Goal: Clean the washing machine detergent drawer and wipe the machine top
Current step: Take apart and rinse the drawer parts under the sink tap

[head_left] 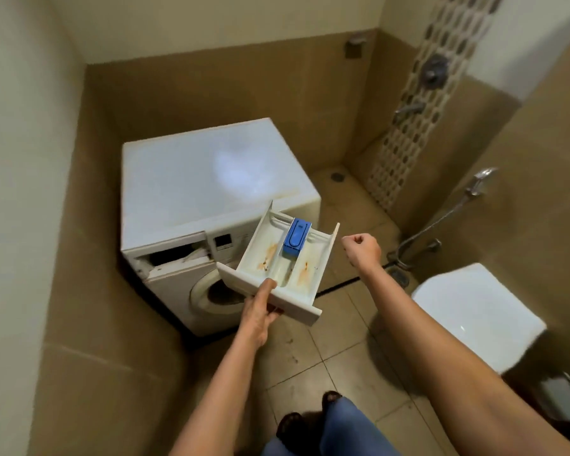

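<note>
Now | left hand (259,311) fingers (266,287) grasping rust-stained white plastic drawer (270,245) | right hand (362,250) clenched, empty

1. I get one view only: the head camera, high up, looking forward and steeply down.
2. It faces the washing machine (211,179) from above its front, fairly near.
3. The detergent drawer (264,245), left hand (259,311) and right hand (362,250) sit mid-frame; the wide lens bends the side wall (23,159).
</note>
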### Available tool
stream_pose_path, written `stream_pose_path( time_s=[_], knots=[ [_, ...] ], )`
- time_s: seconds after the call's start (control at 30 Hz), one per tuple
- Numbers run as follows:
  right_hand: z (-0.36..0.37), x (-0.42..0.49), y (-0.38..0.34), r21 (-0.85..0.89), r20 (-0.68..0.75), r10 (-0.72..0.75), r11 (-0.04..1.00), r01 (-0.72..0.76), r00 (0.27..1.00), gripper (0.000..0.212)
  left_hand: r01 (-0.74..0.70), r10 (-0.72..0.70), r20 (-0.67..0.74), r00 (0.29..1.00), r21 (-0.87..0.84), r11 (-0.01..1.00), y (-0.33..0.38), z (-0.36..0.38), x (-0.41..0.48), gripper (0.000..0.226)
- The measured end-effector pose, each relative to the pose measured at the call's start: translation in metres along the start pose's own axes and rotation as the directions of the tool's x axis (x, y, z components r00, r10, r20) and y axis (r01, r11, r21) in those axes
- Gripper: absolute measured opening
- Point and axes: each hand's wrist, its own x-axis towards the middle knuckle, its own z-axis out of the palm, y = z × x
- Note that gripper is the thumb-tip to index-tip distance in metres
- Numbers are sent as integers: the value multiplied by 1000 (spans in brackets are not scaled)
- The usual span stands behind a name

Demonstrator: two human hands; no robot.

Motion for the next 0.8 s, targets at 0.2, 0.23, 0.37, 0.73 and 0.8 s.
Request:
stream_pose_path(
  time_s=[0.2,0.23,0.37,0.73,0.8],
  knots=[
    [-127,0,53,152,-226,123,984,-90,966,22,12,-60,224,973,207,978,-25,95,-14,66],
    [-152,-2,65,181,-265,145,978,-99,953,23,25,-87,250,964,241,970,-34,115,-18,65],
    [-246,-23,118,265,-349,220,956,-129,911,14,60,-197,326,924,387,920,-77,189,-46,63],
    [-500,-157,293,388,-623,454,886,-253,636,22,50,-462,460,758,666,744,-282,342,-200,48],
    [-537,-183,323,402,-642,480,875,-270,598,23,48,-505,479,719,689,723,-319,364,-231,44]
  ],
)
